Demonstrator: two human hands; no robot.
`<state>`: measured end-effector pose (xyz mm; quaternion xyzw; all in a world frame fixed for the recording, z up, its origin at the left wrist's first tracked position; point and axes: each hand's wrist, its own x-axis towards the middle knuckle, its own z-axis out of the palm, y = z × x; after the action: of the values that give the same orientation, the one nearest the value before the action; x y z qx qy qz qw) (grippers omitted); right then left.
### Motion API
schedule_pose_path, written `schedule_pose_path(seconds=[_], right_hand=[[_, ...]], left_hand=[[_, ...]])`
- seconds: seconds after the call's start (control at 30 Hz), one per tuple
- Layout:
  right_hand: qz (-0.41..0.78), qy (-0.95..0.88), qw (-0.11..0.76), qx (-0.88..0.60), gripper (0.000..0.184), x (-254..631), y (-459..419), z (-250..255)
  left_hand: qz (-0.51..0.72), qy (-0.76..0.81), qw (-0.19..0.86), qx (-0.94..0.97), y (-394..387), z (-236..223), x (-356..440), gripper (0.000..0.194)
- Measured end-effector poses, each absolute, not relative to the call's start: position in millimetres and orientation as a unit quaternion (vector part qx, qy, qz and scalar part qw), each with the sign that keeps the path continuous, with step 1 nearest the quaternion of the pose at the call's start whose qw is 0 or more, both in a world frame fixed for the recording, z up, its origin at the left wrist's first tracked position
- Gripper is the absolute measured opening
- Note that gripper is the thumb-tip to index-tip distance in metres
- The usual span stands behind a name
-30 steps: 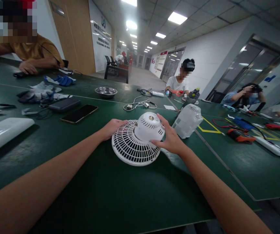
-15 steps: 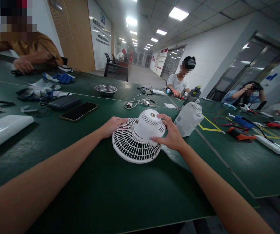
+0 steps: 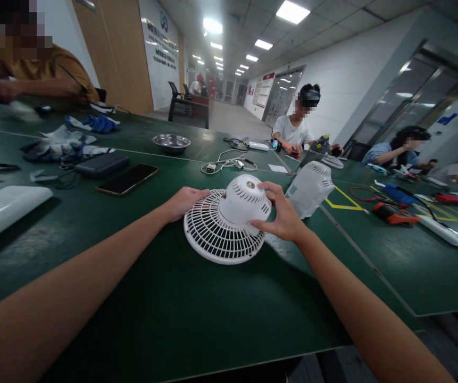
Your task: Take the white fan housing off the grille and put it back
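Head view. White fan grille point(image 3: 224, 246) rests on the green counter point(image 3: 197, 319), slotted motor housing point(image 3: 239, 201) uppermost. Right hand point(image 3: 282, 215): grip spread around the housing's right side, holding it. Left hand point(image 3: 181, 204): grip holding the grille's left rim. White plastic casing point(image 3: 310, 190) stands just beyond the right hand; phone point(image 3: 127, 179) and steel bowl point(image 3: 172, 142) lie farther off, left.
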<state>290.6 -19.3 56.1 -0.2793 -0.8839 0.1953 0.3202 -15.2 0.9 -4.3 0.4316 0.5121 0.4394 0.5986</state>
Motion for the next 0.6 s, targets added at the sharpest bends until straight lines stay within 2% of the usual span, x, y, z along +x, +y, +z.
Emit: schedule_pose_path(seconds=[0.23,0.43,0.6], right_hand=[[0.250,-0.875,0.302,-0.283,0.078,295.4,-18.4,64.3],[0.295,-0.868,0.289,-0.277,0.069,300.9,-18.2,67.9],[0.296,-0.870,0.294,-0.262,0.069,301.7,-16.7,67.4]], left_hand=[[0.449,0.533,0.580,0.422,2.5,-5.1,-13.1,0.029],[0.492,0.464,0.632,0.379,2.8,-4.0,-14.1,0.012],[0.506,0.457,0.628,0.376,-0.9,1.0,-10.5,0.016]])
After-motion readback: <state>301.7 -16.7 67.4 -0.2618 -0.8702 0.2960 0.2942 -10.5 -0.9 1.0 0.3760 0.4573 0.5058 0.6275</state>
